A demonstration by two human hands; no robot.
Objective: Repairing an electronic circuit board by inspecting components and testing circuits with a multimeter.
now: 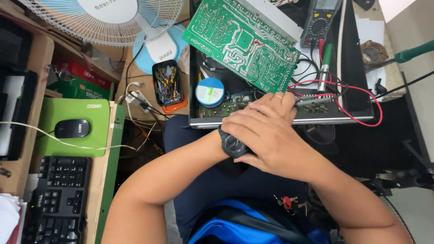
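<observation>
Rested right hand (266, 135) over left hand (271, 103), together, steadying a thin probe (312, 100) near the green circuit board (242, 43)

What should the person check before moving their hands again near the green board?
1. Right hand free: not ok, it lies over the left hand.
2. Left hand free: cannot tell, it is mostly covered.
3. Green circuit board steady: not ok, it sits tilted on the open chassis.
4. Red wires tidy: not ok, they loop across the chassis.
5. Multimeter within reach: ok, it lies behind the board.
6. Wristwatch clear of wires: ok.
</observation>
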